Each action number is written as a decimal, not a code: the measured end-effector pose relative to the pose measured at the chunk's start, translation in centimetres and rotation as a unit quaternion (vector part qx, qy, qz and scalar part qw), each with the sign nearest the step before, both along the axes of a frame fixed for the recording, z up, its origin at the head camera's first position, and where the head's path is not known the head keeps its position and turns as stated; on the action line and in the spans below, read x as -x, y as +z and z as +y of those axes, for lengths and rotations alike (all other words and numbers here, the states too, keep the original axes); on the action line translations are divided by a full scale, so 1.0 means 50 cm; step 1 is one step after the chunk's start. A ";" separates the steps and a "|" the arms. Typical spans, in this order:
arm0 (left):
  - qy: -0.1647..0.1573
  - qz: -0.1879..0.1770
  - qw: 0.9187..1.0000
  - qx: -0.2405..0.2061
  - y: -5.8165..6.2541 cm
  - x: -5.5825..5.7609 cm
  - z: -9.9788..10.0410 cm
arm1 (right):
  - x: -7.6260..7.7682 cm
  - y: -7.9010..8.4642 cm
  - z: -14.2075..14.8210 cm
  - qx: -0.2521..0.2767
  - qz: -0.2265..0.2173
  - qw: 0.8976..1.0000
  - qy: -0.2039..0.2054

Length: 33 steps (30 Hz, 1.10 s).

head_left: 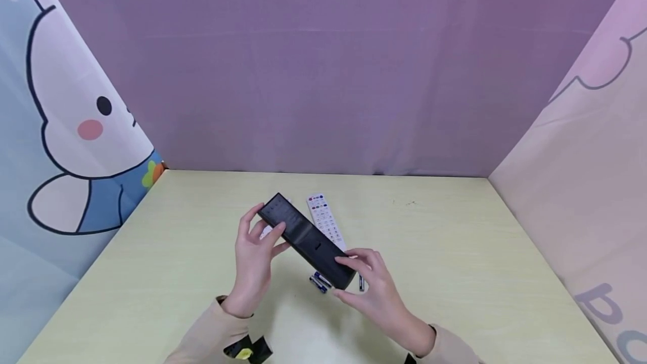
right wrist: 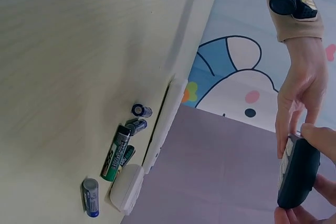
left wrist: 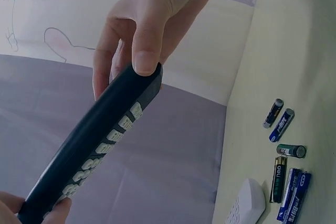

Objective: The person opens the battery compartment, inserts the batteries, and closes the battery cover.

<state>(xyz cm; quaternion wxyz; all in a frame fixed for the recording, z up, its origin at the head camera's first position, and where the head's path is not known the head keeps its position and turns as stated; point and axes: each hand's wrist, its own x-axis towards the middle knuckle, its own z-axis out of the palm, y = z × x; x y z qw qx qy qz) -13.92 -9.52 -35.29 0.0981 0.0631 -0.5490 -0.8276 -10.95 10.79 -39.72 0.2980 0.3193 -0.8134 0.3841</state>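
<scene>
A black remote control (head_left: 308, 240) is held aloft over the table, slanting, its back towards the head camera. At its upper left end, my left hand (head_left: 254, 251) grips it between thumb and fingers. My right hand (head_left: 373, 285) holds the lower right end, fingers on the back and thumb at the end edge. The left wrist view shows the remote (left wrist: 86, 135) edge-on, with rows of pale buttons along its face. In the right wrist view its button side (right wrist: 284, 174) faces left.
On the table (head_left: 202, 274), a white remote (head_left: 326, 221) lies behind the black one; another white remote (right wrist: 165, 124) shows in the right wrist view. Several loose batteries (left wrist: 294, 195) lie nearby, blue ones and green-and-black ones. A purple cloth (head_left: 323, 72) stands at the back, printed cloths at both sides.
</scene>
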 end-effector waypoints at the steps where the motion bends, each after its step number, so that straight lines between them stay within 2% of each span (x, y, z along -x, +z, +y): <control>1: 0.002 0.000 1.000 0.002 0.000 0.000 0.000 | 0.001 0.000 0.000 -0.006 -0.004 1.000 0.000; 5: 0.009 -0.004 1.000 -0.001 -0.002 0.002 0.000 | 0.005 0.002 0.003 -0.026 -0.043 0.999 0.020; 8: 0.011 -0.008 1.000 0.004 -0.002 0.002 0.000 | 0.011 0.008 0.005 -0.037 -0.083 0.995 0.049; 13: 0.007 -0.009 1.000 0.021 -0.002 -0.001 0.000 | 0.024 0.021 0.006 -0.048 -0.140 0.984 0.098; 18: 0.004 -0.006 1.000 0.025 -0.002 -0.001 0.000 | 0.034 0.031 0.003 -0.065 -0.195 0.971 0.120; 21: 0.003 -0.004 1.000 0.024 -0.003 -0.001 0.002 | 0.040 0.035 0.001 -0.077 -0.205 0.968 0.124; 33: 0.002 -0.017 0.999 0.028 -0.010 0.008 0.004 | 0.055 0.030 -0.005 -0.097 -0.200 0.967 0.122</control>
